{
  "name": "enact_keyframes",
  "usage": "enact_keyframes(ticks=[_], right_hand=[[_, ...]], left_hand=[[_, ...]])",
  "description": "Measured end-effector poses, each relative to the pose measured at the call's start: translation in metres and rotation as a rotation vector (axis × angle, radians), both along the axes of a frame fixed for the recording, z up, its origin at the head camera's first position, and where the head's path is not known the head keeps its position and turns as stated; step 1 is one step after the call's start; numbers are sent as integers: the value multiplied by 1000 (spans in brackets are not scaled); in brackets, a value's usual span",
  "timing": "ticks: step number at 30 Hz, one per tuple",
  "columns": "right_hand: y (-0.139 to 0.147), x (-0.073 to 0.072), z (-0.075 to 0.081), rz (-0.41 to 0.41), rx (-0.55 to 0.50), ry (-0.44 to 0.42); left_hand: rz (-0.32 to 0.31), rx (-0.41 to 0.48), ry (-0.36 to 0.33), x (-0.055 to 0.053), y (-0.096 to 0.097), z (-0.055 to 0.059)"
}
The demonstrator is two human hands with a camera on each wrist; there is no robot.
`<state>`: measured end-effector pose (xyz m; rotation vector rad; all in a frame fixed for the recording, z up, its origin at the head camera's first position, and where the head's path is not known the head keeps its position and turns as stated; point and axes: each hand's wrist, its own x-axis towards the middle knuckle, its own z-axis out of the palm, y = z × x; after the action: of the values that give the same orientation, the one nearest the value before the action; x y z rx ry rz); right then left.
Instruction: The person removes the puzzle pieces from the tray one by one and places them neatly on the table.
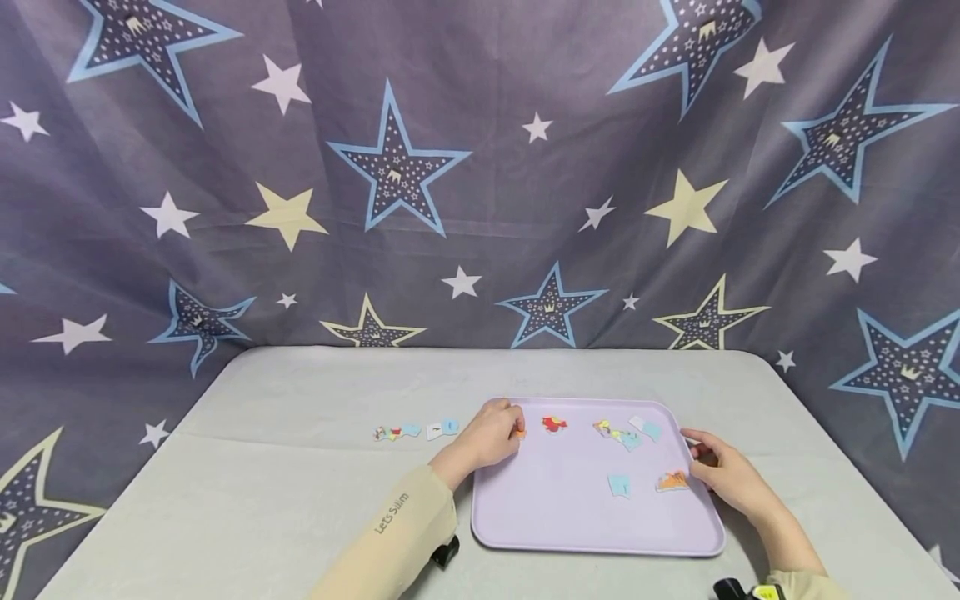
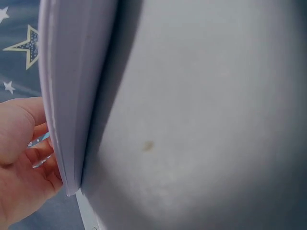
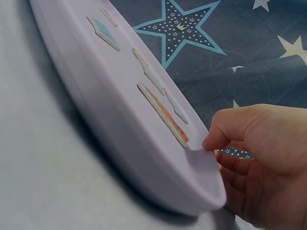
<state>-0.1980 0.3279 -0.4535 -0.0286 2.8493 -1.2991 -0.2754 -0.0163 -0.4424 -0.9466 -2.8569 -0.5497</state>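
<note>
At the far left corner of the lilac tray [image 1: 555, 517], my left hand [image 1: 491, 432] reaches over the rim. Its bent fingers pinch at a small orange puzzle piece [image 1: 520, 434], mostly covered by the hand; in the left wrist view the rim hides the fingertips. My right hand [image 1: 723, 471] grips the tray's right rim, thumb on top and the other fingers on the outside. Close to that thumb lies a larger orange puzzle piece [image 3: 165, 115]. Also in the tray are a red piece [image 1: 554, 425], a yellow-and-blue piece [image 1: 617, 434], a white-and-blue piece [image 1: 646, 428] and a light blue piece [image 1: 618, 485].
Left of the tray, a colourful puzzle piece [image 1: 396, 432] and a white-and-blue piece [image 1: 442, 429] lie on the pale grey table [image 1: 225, 500]. Behind the table's far edge hangs a dark curtain [image 1: 480, 208] with stars.
</note>
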Motion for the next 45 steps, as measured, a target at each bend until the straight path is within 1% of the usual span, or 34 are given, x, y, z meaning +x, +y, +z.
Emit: enact_keyframes(ticks=[6, 10, 16, 24, 27, 30, 34, 38, 41, 45], right_hand=[[0, 1, 0, 0, 5, -5], [-1, 1, 1, 1, 7, -2], [-2, 1, 2, 2, 15, 13], [0, 1, 1, -2, 22, 5], [0, 1, 0, -3, 22, 2], [0, 1, 0, -2, 23, 2], [1, 1, -1, -4, 26, 6], [1, 1, -2, -5, 24, 8], [1, 1, -2, -3, 23, 10], [0, 1, -2, -3, 27, 16]], left_hand=[[-8, -35, -7, 0, 0, 1], [-26, -65, 8, 0, 1, 1], [-32, -43, 23, 1, 0, 2], [-83, -23, 27, 8, -5, 6], [-87, -3, 12, 10, -9, 8], [-95, 12, 13, 10, -16, 9], [-106, 39, 41, 8, -27, 12], [-94, 61, 53, 5, -37, 13], [-79, 71, 54, 5, -46, 14], [-76, 80, 81, 5, -59, 16]])
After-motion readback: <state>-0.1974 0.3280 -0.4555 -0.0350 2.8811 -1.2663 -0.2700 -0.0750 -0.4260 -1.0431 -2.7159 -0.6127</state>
